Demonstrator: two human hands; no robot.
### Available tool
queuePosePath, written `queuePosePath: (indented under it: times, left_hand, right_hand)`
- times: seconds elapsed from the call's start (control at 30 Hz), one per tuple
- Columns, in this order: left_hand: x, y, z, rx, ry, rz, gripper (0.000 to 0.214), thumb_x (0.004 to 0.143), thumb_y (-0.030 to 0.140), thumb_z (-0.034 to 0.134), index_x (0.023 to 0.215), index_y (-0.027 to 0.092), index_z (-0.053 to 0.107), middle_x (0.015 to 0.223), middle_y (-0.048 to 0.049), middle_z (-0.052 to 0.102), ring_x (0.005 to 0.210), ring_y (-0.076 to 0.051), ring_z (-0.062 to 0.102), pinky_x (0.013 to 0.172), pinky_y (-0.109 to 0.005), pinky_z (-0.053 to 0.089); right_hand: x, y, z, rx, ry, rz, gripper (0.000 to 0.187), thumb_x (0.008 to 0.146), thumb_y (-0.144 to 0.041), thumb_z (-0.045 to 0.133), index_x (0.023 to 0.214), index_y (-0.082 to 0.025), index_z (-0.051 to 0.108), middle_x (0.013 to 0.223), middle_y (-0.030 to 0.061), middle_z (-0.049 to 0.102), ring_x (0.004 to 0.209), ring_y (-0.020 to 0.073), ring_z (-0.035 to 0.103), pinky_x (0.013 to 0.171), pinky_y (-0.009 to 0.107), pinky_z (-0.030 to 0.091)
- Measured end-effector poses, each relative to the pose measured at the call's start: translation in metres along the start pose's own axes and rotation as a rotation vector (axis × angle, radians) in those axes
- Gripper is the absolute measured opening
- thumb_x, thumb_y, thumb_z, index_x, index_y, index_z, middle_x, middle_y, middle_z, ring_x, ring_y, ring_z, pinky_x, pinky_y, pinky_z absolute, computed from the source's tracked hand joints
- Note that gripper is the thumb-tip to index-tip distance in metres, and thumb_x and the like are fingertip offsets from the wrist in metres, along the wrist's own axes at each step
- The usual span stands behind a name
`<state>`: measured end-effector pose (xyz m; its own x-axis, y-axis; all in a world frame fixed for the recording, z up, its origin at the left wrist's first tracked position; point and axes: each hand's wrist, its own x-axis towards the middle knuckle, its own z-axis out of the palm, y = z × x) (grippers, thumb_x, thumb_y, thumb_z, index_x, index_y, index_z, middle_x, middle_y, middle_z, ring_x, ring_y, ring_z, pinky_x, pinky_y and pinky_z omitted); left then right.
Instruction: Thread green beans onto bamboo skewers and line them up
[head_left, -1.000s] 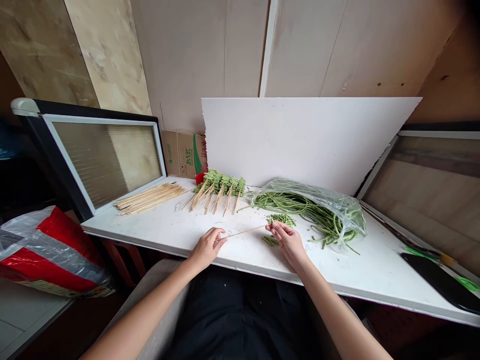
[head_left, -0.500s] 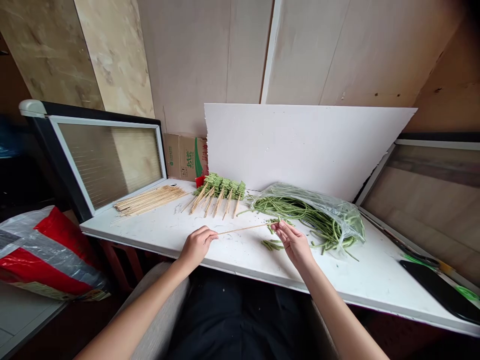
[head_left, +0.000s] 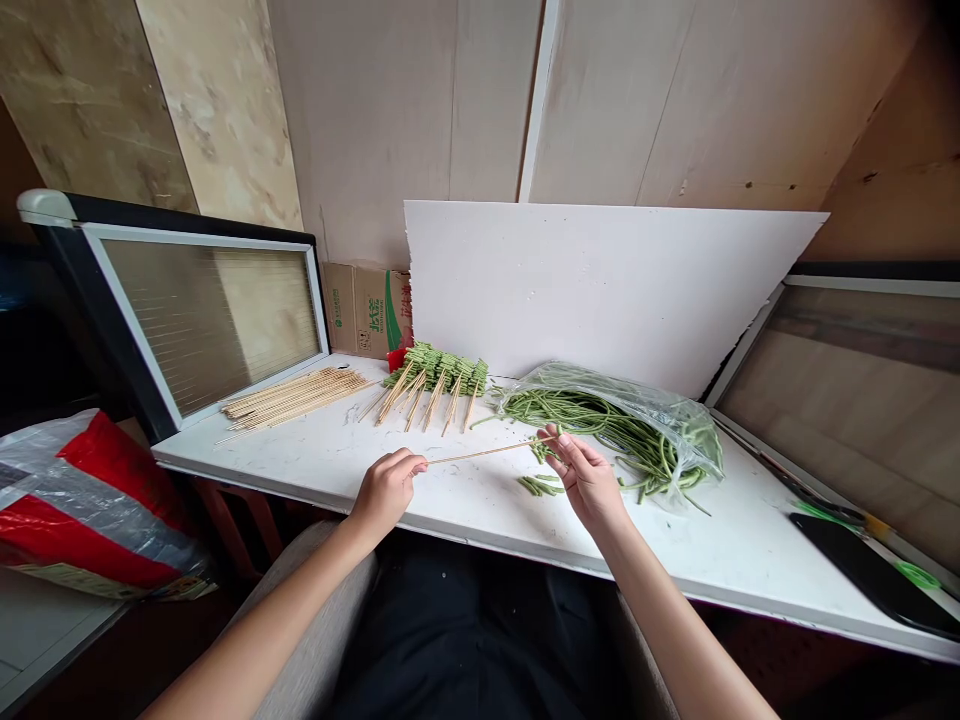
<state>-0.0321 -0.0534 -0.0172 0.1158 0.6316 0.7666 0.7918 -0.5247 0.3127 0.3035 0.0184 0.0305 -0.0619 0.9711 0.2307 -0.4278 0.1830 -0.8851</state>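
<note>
My left hand (head_left: 386,492) is closed on the near end of a thin wooden skewer (head_left: 480,453), held almost level above the table. At the skewer's other end, my right hand (head_left: 589,482) pinches a short piece of green bean (head_left: 558,430) between thumb and fingertips, at the skewer's tip. Whether the tip has gone through the piece is too small to tell. Cut bean pieces (head_left: 538,486) lie on the table beside my right hand, some partly behind it. Farther back sits a stack of skewered bean pieces (head_left: 442,368), their bare sticks pointing toward me.
Loose skewers (head_left: 292,398) lie in a bundle at the left of the white table (head_left: 300,460). Long green beans (head_left: 600,420) spill from a clear plastic bag (head_left: 686,425) on the right. A black phone (head_left: 870,570) and scissors (head_left: 825,500) are at the right edge. A cardboard box (head_left: 364,310) stands behind.
Both hands stay on the skewer, which tilts slightly more upward toward my right hand. The right fingertips have shifted a little at the tip. The whole view has moved slightly.
</note>
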Motion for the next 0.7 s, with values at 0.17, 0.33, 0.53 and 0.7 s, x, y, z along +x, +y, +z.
queuePosePath:
  times: [0.17,0.33,0.53,0.7]
  left_hand:
    - [-0.002,0.0,-0.001,0.015,-0.048,-0.017,0.045,0.075,-0.01,0.039,0.09,0.02,0.069,0.084,-0.003,0.069,0.076,-0.017,0.067,0.075,-0.027,0.055]
    - [-0.002,0.002,-0.001,-0.016,-0.076,-0.025,0.038,0.08,-0.006,0.039,0.088,0.02,0.066,0.083,-0.0031,0.068,0.073,-0.016,0.065,0.07,-0.025,0.051]
    - [-0.006,-0.007,0.003,-0.102,-0.178,-0.058,0.032,0.082,-0.004,0.041,0.085,0.02,0.062,0.083,-0.0024,0.067,0.076,-0.016,0.065,0.07,-0.025,0.05]
    - [-0.001,-0.017,0.001,-0.154,-0.189,-0.08,0.029,0.091,0.002,0.044,0.096,0.02,0.066,0.085,-0.0029,0.069,0.076,-0.016,0.065,0.07,-0.025,0.051]
  right_hand:
    - [-0.004,-0.001,0.004,-0.016,-0.036,0.002,0.03,0.078,-0.045,0.089,0.099,-0.025,0.083,0.12,0.0097,0.079,0.12,0.0294,0.071,0.086,0.034,0.061]
    - [-0.005,-0.004,0.005,-0.032,-0.06,-0.045,0.026,0.076,-0.044,0.091,0.091,-0.024,0.084,0.108,0.0098,0.082,0.109,0.0276,0.074,0.091,0.037,0.059]
    - [-0.009,-0.008,0.008,-0.096,-0.082,-0.06,0.029,0.074,-0.046,0.092,0.091,-0.024,0.083,0.104,0.0101,0.082,0.104,0.0284,0.076,0.087,0.038,0.06]
    - [-0.008,-0.014,0.006,-0.18,-0.083,-0.064,0.035,0.075,-0.049,0.091,0.097,-0.023,0.082,0.1,0.0109,0.082,0.099,0.0297,0.078,0.081,0.037,0.061]
